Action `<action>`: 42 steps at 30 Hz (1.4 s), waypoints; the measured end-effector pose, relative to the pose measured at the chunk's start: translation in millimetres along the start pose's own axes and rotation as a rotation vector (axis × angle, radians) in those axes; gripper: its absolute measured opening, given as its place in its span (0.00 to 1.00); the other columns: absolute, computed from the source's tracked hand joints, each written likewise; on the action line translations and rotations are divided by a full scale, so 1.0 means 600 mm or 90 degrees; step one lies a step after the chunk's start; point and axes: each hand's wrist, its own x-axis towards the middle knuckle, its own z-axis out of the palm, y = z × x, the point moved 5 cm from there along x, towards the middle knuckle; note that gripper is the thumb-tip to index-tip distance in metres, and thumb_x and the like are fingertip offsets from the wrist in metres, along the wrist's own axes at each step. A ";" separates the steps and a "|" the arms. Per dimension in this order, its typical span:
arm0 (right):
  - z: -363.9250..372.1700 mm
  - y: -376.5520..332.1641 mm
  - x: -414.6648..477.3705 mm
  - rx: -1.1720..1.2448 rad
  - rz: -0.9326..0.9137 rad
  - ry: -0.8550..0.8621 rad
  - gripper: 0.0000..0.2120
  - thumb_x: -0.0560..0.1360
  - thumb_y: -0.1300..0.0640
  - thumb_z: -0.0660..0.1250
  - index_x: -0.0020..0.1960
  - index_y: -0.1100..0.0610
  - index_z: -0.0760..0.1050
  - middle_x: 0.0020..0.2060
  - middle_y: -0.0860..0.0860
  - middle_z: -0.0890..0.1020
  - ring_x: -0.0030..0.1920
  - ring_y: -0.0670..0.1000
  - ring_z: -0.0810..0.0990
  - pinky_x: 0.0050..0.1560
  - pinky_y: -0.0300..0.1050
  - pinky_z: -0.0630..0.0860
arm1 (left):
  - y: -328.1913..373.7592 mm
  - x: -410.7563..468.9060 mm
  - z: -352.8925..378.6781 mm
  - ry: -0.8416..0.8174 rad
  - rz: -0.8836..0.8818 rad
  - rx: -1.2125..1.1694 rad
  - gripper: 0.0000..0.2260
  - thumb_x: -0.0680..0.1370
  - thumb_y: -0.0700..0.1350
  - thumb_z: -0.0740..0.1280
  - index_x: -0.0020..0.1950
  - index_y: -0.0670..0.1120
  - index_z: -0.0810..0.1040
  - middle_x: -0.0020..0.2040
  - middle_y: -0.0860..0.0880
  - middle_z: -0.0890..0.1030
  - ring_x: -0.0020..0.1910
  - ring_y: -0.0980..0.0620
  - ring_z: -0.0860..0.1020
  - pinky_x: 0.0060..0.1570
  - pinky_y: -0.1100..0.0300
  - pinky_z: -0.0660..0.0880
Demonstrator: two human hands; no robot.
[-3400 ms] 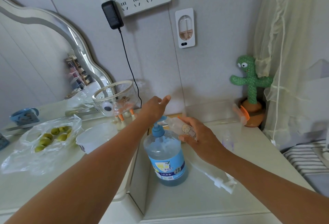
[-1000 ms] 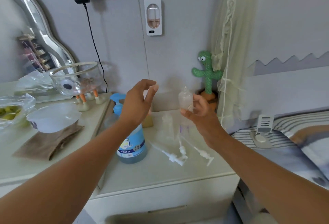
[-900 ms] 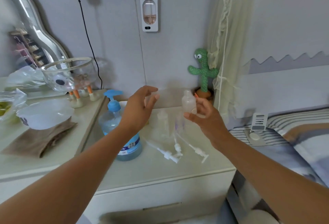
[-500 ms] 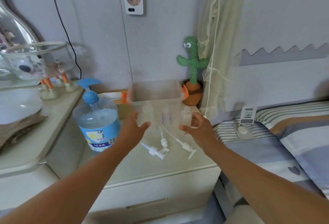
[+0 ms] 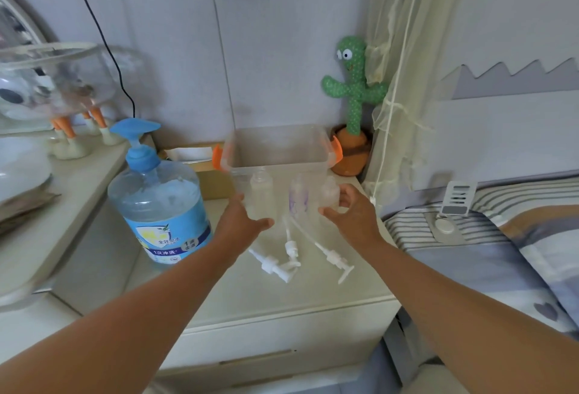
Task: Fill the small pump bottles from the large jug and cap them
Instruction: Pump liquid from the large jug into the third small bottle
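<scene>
1. The left hand (image 5: 241,224) is spread, thumb apart from fingers, at the foot of the leftmost small clear plastic bottle (image 5: 261,193); whether they touch is unclear.
2. The right hand (image 5: 354,218) curls thumb and fingers round the rightmost small clear plastic bottle (image 5: 330,194), beside a purple-printed small bottle (image 5: 299,198).
3. Three white pump caps (image 5: 271,265) lie on the cream desk (image 5: 282,296).
4. The large clear jug of blue liquid (image 5: 159,205) stands upright at the left.
</scene>
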 end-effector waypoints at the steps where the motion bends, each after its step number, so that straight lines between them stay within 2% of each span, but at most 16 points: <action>1: -0.003 -0.002 0.002 0.003 -0.010 0.009 0.17 0.67 0.57 0.76 0.53 0.52 0.74 0.44 0.43 0.79 0.45 0.41 0.77 0.44 0.27 0.70 | 0.001 0.001 0.001 0.000 0.000 0.001 0.39 0.71 0.44 0.75 0.76 0.44 0.57 0.72 0.44 0.68 0.68 0.44 0.69 0.67 0.48 0.69; 3: 0.000 -0.003 0.007 0.006 -0.014 -0.006 0.17 0.68 0.58 0.76 0.53 0.51 0.74 0.44 0.42 0.79 0.46 0.40 0.77 0.46 0.27 0.70 | 0.001 0.006 0.004 -0.002 -0.002 0.008 0.39 0.71 0.45 0.75 0.76 0.44 0.58 0.72 0.44 0.68 0.68 0.44 0.69 0.67 0.49 0.69; 6: 0.012 0.005 0.009 -0.007 0.008 -0.056 0.16 0.67 0.57 0.76 0.52 0.51 0.73 0.46 0.46 0.81 0.49 0.47 0.80 0.51 0.38 0.75 | 0.000 0.007 0.005 -0.004 -0.005 0.014 0.38 0.72 0.45 0.75 0.76 0.45 0.57 0.72 0.44 0.68 0.68 0.45 0.69 0.66 0.50 0.69; 9: 0.016 0.000 0.009 -0.001 0.010 -0.069 0.18 0.68 0.58 0.75 0.54 0.52 0.74 0.47 0.45 0.81 0.50 0.47 0.79 0.47 0.32 0.72 | 0.000 0.006 0.004 0.001 -0.005 0.019 0.38 0.72 0.45 0.75 0.76 0.45 0.57 0.72 0.44 0.68 0.69 0.45 0.69 0.66 0.50 0.69; 11: 0.017 -0.003 0.009 0.011 0.022 -0.088 0.22 0.68 0.59 0.75 0.59 0.52 0.72 0.50 0.45 0.80 0.51 0.46 0.78 0.48 0.30 0.71 | 0.000 0.006 0.002 -0.002 -0.007 0.022 0.39 0.72 0.45 0.75 0.77 0.45 0.57 0.72 0.44 0.67 0.69 0.45 0.69 0.67 0.50 0.69; 15: 0.019 -0.003 0.009 0.007 0.042 -0.127 0.32 0.66 0.57 0.78 0.66 0.51 0.68 0.57 0.47 0.78 0.58 0.49 0.77 0.59 0.43 0.73 | 0.000 0.003 -0.004 -0.005 -0.007 0.026 0.39 0.72 0.46 0.74 0.77 0.46 0.56 0.73 0.45 0.66 0.70 0.45 0.68 0.67 0.50 0.68; 17: 0.008 -0.016 0.008 -0.036 0.020 -0.084 0.35 0.65 0.52 0.78 0.67 0.52 0.67 0.58 0.48 0.76 0.57 0.50 0.74 0.59 0.45 0.71 | 0.003 0.002 -0.006 -0.007 -0.003 0.028 0.39 0.72 0.46 0.74 0.77 0.46 0.56 0.73 0.45 0.66 0.70 0.45 0.68 0.67 0.51 0.68; 21: -0.016 -0.080 0.009 -0.148 -0.155 0.062 0.29 0.64 0.45 0.77 0.61 0.53 0.73 0.54 0.47 0.78 0.58 0.51 0.72 0.60 0.47 0.70 | 0.006 0.000 -0.011 -0.010 -0.001 0.022 0.38 0.73 0.47 0.74 0.77 0.46 0.57 0.73 0.45 0.66 0.70 0.45 0.68 0.67 0.51 0.69; 25: 0.002 -0.138 0.016 -0.296 -0.256 0.062 0.20 0.67 0.40 0.73 0.55 0.49 0.77 0.53 0.44 0.79 0.58 0.51 0.70 0.56 0.45 0.65 | 0.003 -0.005 -0.017 -0.007 0.002 0.018 0.37 0.73 0.46 0.74 0.76 0.46 0.58 0.72 0.46 0.68 0.68 0.46 0.70 0.63 0.54 0.70; 27: 0.017 -0.150 0.022 -0.359 -0.255 0.051 0.19 0.69 0.39 0.71 0.54 0.47 0.77 0.52 0.43 0.79 0.58 0.52 0.69 0.54 0.45 0.64 | 0.001 -0.010 -0.021 -0.010 0.001 0.016 0.36 0.73 0.46 0.73 0.76 0.46 0.58 0.71 0.46 0.68 0.67 0.47 0.70 0.61 0.55 0.69; 32: 0.045 -0.144 0.039 -0.451 -0.163 -0.036 0.16 0.71 0.40 0.68 0.55 0.46 0.78 0.51 0.44 0.79 0.61 0.54 0.68 0.60 0.52 0.68 | -0.005 -0.016 -0.027 -0.016 0.005 0.022 0.33 0.74 0.47 0.72 0.74 0.46 0.60 0.68 0.48 0.71 0.61 0.50 0.72 0.54 0.60 0.69; 36: 0.047 -0.150 0.043 -0.432 -0.138 -0.050 0.06 0.71 0.45 0.70 0.44 0.46 0.78 0.47 0.45 0.80 0.58 0.54 0.70 0.57 0.53 0.69 | -0.006 -0.017 -0.030 -0.017 0.004 0.020 0.34 0.74 0.48 0.72 0.75 0.46 0.60 0.69 0.48 0.70 0.65 0.48 0.72 0.56 0.59 0.69; 39: 0.048 -0.159 0.040 -0.409 -0.133 -0.068 0.07 0.70 0.45 0.71 0.38 0.44 0.74 0.44 0.45 0.81 0.56 0.53 0.71 0.54 0.52 0.70 | -0.007 -0.020 -0.034 -0.018 0.005 0.022 0.34 0.74 0.49 0.72 0.75 0.46 0.60 0.69 0.48 0.70 0.65 0.48 0.72 0.55 0.59 0.69; 42: 0.038 -0.171 0.034 -0.366 -0.123 -0.061 0.08 0.69 0.44 0.72 0.38 0.44 0.74 0.42 0.44 0.81 0.58 0.53 0.72 0.54 0.51 0.71 | -0.005 -0.025 -0.036 -0.018 0.011 0.017 0.33 0.74 0.48 0.72 0.74 0.46 0.60 0.67 0.48 0.71 0.61 0.50 0.72 0.53 0.60 0.69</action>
